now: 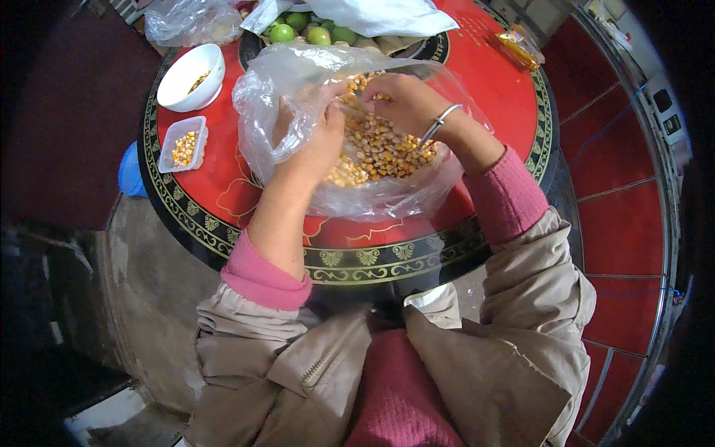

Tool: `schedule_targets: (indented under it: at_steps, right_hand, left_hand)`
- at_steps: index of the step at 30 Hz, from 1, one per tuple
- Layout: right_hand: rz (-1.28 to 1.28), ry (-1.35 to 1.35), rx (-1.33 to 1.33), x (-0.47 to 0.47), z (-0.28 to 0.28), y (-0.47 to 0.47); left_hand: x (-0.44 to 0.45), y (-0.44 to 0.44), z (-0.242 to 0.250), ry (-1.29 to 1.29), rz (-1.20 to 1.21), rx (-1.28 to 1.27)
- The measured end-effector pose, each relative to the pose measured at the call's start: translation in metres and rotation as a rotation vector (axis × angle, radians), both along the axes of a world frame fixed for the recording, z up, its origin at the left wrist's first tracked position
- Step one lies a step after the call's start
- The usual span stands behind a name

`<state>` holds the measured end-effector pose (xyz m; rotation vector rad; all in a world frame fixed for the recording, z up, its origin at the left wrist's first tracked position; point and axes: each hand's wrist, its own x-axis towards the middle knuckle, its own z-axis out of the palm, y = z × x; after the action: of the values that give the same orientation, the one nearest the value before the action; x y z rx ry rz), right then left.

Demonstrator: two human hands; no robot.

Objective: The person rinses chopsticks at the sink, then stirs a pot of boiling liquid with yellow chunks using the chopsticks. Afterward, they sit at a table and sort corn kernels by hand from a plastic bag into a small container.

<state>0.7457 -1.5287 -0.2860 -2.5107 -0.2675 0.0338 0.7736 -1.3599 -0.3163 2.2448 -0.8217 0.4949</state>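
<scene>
A clear plastic bag (385,198) lies wide open on the round red table (229,193), with a heap of dried corn kernels (385,148) in it. My left hand (313,131) is at the bag's left side, with the crumpled film around its fingers and its thumb towards the kernels. My right hand (399,100), with a metal bangle (441,123) at the wrist, is bent over the upper part of the heap. A few kernels show at its curled fingers. The fingertips of both hands are partly hidden.
At the left stand a white bowl (212,84) with some dark yellowish bits and a small plastic tub (202,148) holding kernels. Green round fruits (282,33) lie under a white bag (380,17) at the back. A yellow packet (516,47) sits near the right rim.
</scene>
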Motion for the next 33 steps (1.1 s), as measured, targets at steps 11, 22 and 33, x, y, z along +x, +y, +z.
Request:
schedule_targets:
  at_steps: [11, 22, 33]
  right_hand:
    - [0.191, -0.175, 0.128, -0.069, 0.004, -0.032]
    - [-0.054, -0.171, -0.043, -0.078, 0.008, -0.025]
    - [-0.187, -0.232, 0.03, -0.049, -0.017, -0.008]
  left_hand:
    - [-0.009, -0.004, 0.004, 0.404, -0.211, -0.279]
    - [-0.022, -0.017, 0.001, 0.187, -0.3, -0.052]
    - [-0.012, -0.009, 0.001, 0.418, -0.208, -0.212]
